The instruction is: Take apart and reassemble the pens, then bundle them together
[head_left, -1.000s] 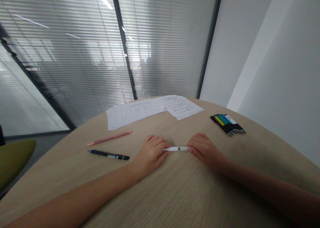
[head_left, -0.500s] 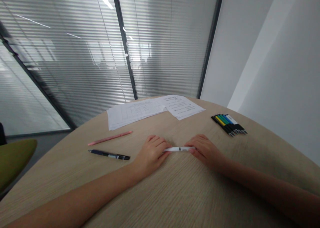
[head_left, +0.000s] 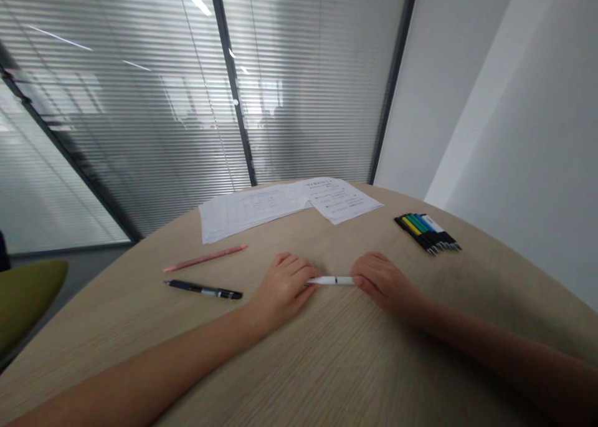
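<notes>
A slim white pen [head_left: 334,280] lies crosswise between my two hands, low over the table, with a dark band near its middle. The fingers of my left hand [head_left: 286,287] are closed round its left end. At its right end, my right hand [head_left: 383,282] pinches it between thumb and fingers. Both tips of the pen are covered by my fingers. To the left of my left hand lie a dark pen [head_left: 204,289] with a clear section and, behind it, a thin pink pen or pencil [head_left: 205,259].
Several pens in black, yellow, green, blue and white [head_left: 427,232] lie side by side at the right. Printed paper sheets [head_left: 255,209] overlap at the far edge of the round wooden table [head_left: 299,377]. A green chair [head_left: 30,302] stands at the left.
My right hand's fingers have shifted slightly to the right along the white pen and drawn in. My left hand stays where it was.
</notes>
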`<state>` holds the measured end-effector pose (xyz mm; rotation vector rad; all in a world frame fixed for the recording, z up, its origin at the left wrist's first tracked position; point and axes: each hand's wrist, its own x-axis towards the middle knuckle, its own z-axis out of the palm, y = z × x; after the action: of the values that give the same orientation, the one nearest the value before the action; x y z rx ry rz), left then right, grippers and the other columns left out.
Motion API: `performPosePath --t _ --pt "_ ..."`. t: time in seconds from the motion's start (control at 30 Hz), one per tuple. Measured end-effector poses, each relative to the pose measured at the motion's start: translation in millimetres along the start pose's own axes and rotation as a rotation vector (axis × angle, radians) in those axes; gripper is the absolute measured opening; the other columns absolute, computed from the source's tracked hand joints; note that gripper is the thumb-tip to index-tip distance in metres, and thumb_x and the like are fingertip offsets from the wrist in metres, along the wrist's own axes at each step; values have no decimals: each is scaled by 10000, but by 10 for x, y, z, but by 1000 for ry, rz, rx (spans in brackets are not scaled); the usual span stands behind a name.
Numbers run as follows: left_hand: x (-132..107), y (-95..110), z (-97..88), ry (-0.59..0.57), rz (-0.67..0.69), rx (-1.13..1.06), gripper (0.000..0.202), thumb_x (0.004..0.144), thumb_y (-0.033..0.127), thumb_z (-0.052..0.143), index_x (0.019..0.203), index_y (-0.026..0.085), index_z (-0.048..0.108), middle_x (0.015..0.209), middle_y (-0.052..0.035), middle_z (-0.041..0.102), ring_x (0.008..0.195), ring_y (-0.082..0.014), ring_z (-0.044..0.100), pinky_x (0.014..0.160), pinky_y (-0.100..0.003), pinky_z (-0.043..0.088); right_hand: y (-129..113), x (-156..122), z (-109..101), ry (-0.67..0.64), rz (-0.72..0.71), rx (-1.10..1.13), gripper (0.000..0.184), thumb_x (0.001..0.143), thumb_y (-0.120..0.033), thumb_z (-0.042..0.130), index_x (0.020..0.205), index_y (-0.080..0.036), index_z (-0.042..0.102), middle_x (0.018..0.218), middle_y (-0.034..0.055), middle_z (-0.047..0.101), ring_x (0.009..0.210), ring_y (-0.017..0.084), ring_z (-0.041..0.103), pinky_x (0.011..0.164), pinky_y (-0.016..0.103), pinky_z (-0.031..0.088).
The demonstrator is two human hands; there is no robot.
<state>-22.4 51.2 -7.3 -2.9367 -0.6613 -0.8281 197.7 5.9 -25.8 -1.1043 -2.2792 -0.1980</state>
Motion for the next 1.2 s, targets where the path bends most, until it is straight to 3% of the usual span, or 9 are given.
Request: performPosePath --t 0.07,0.13,0.37,0.47,0.63,0.87,1.0,1.2 --pt "1 -1 -5 2 -7 2 119 805 206 435 841 161 539 766 -27 574 745 -153 499 729 -317 332 7 -11 14 19 -10 9 99 794 -181 423 841 -164 509 749 42 587 715 157 520 726 329 392" --pt "5 3 -13 -1 -12 -2 121 808 207 432 840 163 540 767 -26 575 743 -151 500 727 -313 333 8 -21 30 46 2 5 167 749 -184 489 913 -154 491 800 54 591 753 167 522 736 329 396" --pt "12 12 -16 3 0 -12 125 808 194 424 836 153 539 767 -36 575 742 -156 495 727 -319 332 -21 6 10 -1 61 1 34 752 -152 463 764 -163 492 709 45 574 690 163 510 671 311 413" --pt "8 3 -9 -7 -6 -11 127 810 198 423 831 154 540 762 -36 574 740 -159 493 724 -324 329 -13 7 -2 -11 12 8 130 803 -164 392 741 -164 506 689 41 573 675 157 512 686 320 404" --pt "5 7 -11 -11 -15 -17 116 806 194 429 842 162 535 773 -33 576 749 -159 491 726 -320 328 4 -25 28 22 -6 10 206 758 -188 486 960 -150 489 838 62 596 782 170 523 748 334 394" --pt "13 5 -11 -5 -1 -5 119 806 198 430 836 156 537 770 -34 576 740 -157 493 724 -319 331 -11 -8 28 -5 34 8 42 756 -161 478 788 -164 506 732 42 582 711 162 512 693 313 407" --pt "5 10 -11 -16 2 2 130 808 204 424 836 153 539 764 -37 574 739 -159 495 722 -321 333 -12 6 1 -24 -14 5 143 809 -169 393 745 -164 521 701 40 581 687 152 518 699 317 397" --pt "4 8 -6 -11 0 6 131 809 213 423 830 159 540 762 -36 575 736 -156 500 724 -318 334 12 -25 42 9 -1 9 176 748 -201 495 920 -163 509 804 51 603 749 159 536 743 321 391"
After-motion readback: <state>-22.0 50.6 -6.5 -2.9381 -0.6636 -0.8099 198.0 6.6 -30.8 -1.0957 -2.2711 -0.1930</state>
